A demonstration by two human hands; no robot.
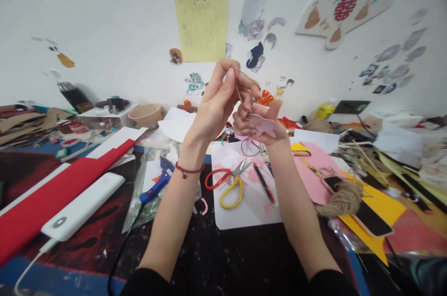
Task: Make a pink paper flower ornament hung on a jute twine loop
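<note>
Both my hands are raised in front of me above the table. My left hand [222,93] pinches a thin brown twine [239,93] between thumb and fingers at the top. Lower and to the right, my right hand [260,121] is curled around a small pink cut-out [262,125] that lies against its palm. The twine runs down from the left fingertips to the right fingers, near the cut-out's left end; the exact join is hidden. Below the hands, red-and-yellow-handled scissors [231,193] lie partly open on a white sheet [226,219], beside a black-and-red pen [264,183].
A blue glue gun [157,186] and a white power bank [83,207] with a cable lie at left, near a long red strip [66,189]. At right are a twine coil [344,199], a phone [372,219] and pink paper [314,165]. A wall [115,16] stands behind.
</note>
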